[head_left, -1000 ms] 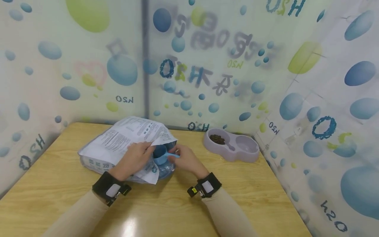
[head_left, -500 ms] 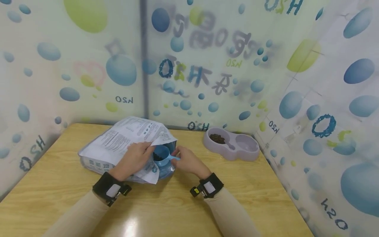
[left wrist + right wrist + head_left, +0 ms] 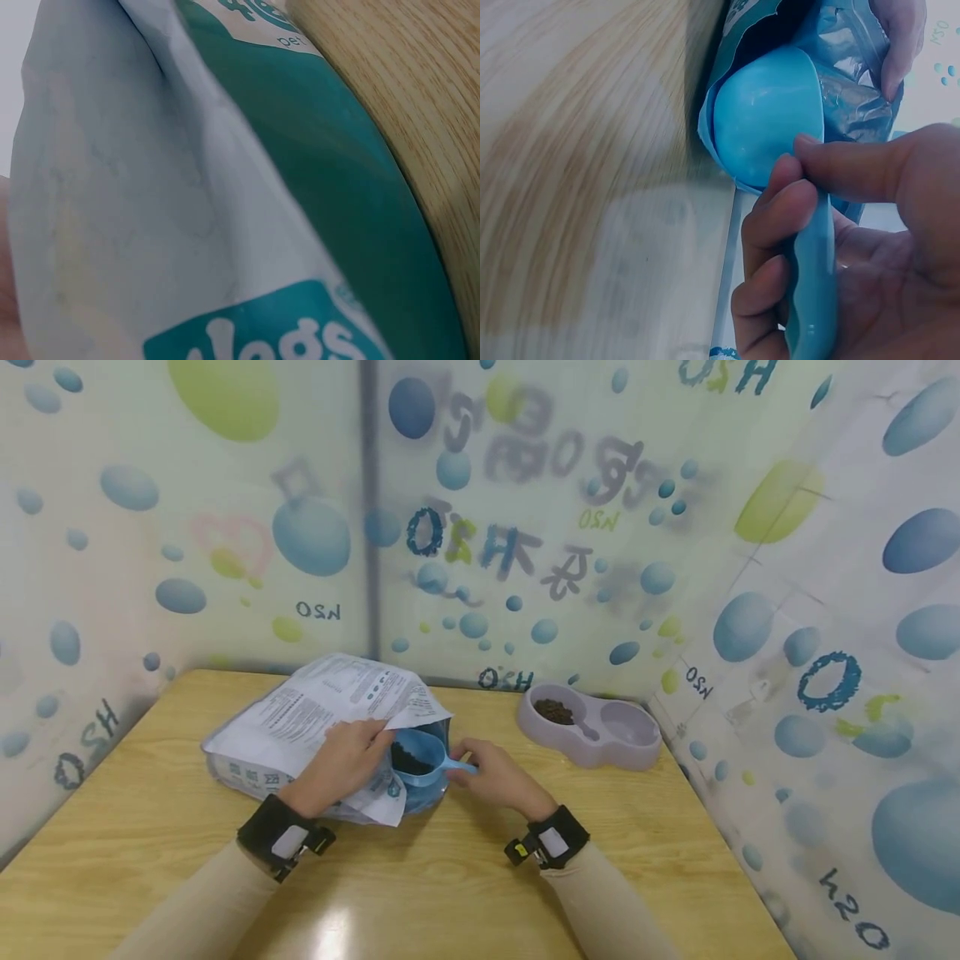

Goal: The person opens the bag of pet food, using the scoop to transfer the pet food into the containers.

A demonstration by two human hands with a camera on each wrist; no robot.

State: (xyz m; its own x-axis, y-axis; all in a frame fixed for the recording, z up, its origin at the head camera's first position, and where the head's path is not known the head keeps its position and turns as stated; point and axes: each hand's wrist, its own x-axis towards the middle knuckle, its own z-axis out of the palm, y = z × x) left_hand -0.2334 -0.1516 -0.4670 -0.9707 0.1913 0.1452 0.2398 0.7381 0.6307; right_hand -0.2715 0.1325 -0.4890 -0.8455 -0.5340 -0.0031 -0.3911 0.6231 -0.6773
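A large white printed bag of pet food (image 3: 300,710) lies on the table, its mouth toward the right. My left hand (image 3: 341,764) grips the upper edge of the mouth and holds it raised; in the left wrist view the bag's white and teal side (image 3: 315,150) fills most of the picture. With my right hand (image 3: 495,777) I grip the handle of a blue scoop (image 3: 423,752), fingers curled round it in the right wrist view. The scoop's cup (image 3: 769,112) sits in the bag's opening and holds dark kibble (image 3: 411,762).
A pale purple double pet bowl (image 3: 592,747) stands at the back right of the wooden table (image 3: 450,893). Brown kibble (image 3: 553,712) lies in its left compartment. Behind and to the right rise walls (image 3: 750,693) patterned with bubbles.
My right hand has drawn the scoop back to the right, toward the bag's mouth, and the dark kibble in its cup has come into view. The left hand keeps its hold on the bag.
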